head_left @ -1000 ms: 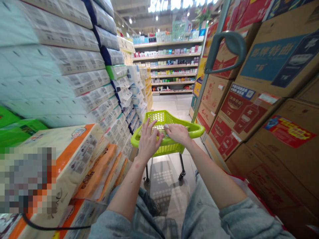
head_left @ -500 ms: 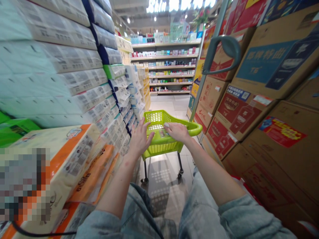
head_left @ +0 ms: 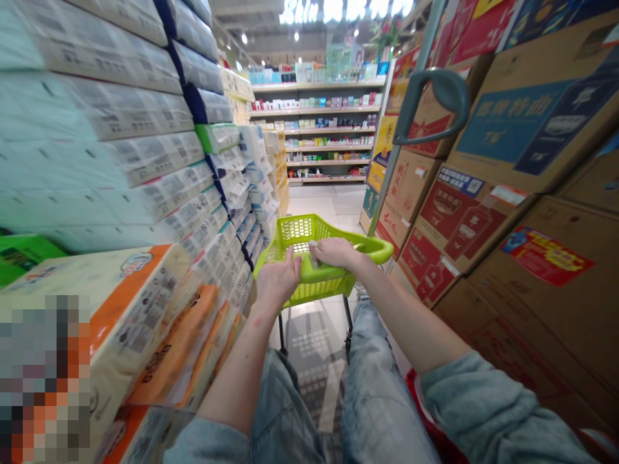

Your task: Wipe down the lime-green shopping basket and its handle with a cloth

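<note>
A lime-green shopping cart (head_left: 319, 287) with a lattice basket stands in front of me on dark legs with casters. My left hand (head_left: 279, 278) is closed around the left part of its near rim, thumb on top. Further right on the same rim, my right hand (head_left: 334, 251) is wrapped over it, its fingertips reaching toward the basket. The undersides of both grips are hidden. Through the lattice, the bottom of the basket shows pale.
Tissue packs (head_left: 140, 154) are piled high on the left, with orange-and-cream packs (head_left: 130, 283) nearer. Cardboard cartons (head_left: 483, 219) line the right side, beside a metal post with a grey handle (head_left: 447, 96). Stocked shelves (head_left: 319, 122) cross the far end of the tiled aisle (head_left: 329, 203).
My left hand has come down from spread fingers to a closed grip on the cart's rim. The right hand keeps its hold. My right leg has swung forward.
</note>
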### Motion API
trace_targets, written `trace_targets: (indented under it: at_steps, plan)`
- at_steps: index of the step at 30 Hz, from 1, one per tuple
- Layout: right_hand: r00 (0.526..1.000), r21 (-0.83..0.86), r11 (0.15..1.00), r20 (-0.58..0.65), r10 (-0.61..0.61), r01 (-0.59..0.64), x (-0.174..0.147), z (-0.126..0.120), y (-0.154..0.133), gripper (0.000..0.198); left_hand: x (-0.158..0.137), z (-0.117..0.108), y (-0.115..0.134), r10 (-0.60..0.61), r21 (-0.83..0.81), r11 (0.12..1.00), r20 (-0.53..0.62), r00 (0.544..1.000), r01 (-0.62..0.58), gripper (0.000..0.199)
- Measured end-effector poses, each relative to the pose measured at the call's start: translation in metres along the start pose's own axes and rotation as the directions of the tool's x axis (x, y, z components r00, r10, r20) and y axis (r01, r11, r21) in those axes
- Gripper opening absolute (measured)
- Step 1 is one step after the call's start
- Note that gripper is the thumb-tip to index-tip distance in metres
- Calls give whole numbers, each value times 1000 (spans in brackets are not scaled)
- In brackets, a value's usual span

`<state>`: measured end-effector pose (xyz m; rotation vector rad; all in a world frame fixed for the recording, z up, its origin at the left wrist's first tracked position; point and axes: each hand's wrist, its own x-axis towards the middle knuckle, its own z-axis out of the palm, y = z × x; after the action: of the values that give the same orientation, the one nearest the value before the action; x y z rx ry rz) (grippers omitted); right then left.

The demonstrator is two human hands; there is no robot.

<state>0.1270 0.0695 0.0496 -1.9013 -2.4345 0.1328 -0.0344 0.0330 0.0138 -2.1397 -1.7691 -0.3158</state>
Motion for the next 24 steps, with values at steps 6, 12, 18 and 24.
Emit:
trace_targets:
  at_steps: [6, 12, 18, 24]
  plan:
    - [987, -31, 998, -151, -57, 53, -9, 7, -19, 53, -3, 0, -1, -80, 23, 997, -16, 997, 80, 58]
    - [930, -101, 983, -321, -181, 156, -36, 15, -34, 42, -7, -1, 1, -81, -10, 997, -50, 995, 80, 58]
    - [980, -84, 994, -180, -88, 73, -21, 6, -29, 41, -9, -2, 12, -68, -2, 998, -79, 995, 68, 58]
    - [852, -17, 993, -511, -109, 117, -39, 35, -27, 36, -8, -1, 22, -51, 3, 999, -104, 993, 51, 58]
